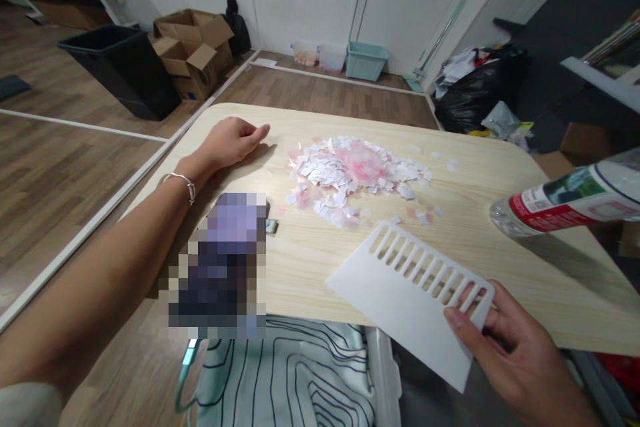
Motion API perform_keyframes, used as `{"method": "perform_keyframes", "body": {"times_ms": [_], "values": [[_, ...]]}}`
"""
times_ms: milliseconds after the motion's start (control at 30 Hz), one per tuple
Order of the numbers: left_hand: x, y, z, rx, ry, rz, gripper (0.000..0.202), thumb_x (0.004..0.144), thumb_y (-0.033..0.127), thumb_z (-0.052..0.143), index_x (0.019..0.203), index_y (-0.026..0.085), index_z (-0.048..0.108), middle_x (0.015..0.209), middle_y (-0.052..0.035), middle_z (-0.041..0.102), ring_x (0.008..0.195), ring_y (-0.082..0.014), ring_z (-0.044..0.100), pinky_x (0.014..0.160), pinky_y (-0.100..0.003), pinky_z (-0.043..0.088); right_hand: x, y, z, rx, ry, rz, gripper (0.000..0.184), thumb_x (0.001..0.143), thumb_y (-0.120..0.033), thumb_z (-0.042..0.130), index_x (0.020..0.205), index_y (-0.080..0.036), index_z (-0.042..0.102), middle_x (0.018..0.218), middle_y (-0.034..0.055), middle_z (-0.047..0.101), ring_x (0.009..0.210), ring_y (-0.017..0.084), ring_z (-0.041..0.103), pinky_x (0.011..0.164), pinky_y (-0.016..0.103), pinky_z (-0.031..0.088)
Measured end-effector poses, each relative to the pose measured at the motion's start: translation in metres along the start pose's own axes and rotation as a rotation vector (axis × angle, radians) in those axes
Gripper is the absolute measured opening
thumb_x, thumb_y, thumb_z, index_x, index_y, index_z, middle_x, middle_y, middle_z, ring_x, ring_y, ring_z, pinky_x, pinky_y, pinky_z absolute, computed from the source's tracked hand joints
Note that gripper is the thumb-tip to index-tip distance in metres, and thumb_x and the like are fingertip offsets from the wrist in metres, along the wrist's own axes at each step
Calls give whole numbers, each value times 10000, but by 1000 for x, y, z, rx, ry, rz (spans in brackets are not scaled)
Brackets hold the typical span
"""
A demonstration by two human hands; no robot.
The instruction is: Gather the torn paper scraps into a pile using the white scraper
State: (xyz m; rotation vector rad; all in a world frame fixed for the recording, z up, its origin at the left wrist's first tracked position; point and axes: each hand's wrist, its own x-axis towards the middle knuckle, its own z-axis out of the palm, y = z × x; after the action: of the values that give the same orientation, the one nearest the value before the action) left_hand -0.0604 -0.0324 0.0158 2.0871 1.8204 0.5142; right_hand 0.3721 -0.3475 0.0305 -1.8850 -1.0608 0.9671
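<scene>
A pile of small white and pink paper scraps [353, 173] lies in the middle of the light wooden table [310, 260]. My right hand [510, 347] is closed on the slotted end of a flat white plastic scraper [405, 287], held over the table's near edge, below the pile. My left hand [233, 140] rests on the table to the left of the scraps, fingers loosely curled, holding nothing. A silver bracelet [183, 181] sits on that wrist.
A clear plastic bottle with a red label [565, 203] juts in from the right edge. A blurred-out dark object [223, 267] lies at the table's near left. On the floor beyond are a black bin [125, 67], cardboard boxes [193, 47] and black rubbish bags [475, 97].
</scene>
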Motion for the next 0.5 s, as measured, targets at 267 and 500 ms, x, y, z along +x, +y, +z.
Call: {"method": "perform_keyframes", "body": {"times_ms": [267, 500], "values": [[2, -10, 2, -29, -3, 10, 717, 1186, 609, 579, 550, 304, 450, 490, -19, 410, 609, -221, 443, 776, -451, 378, -3, -4, 0, -32, -11, -22, 397, 886, -621, 1035, 1035, -316, 829, 907, 60, 979, 781, 336, 940, 732, 364, 793], [-9, 7, -4, 13, -10, -23, 753, 1239, 487, 593, 533, 286, 423, 458, 13, 390, 618, -180, 423, 777, -421, 349, -4, -10, 0, -26, -29, -21, 421, 876, -667, 1064, 974, -312, 861, 960, 82, 993, 804, 317, 944, 727, 314, 768]]}}
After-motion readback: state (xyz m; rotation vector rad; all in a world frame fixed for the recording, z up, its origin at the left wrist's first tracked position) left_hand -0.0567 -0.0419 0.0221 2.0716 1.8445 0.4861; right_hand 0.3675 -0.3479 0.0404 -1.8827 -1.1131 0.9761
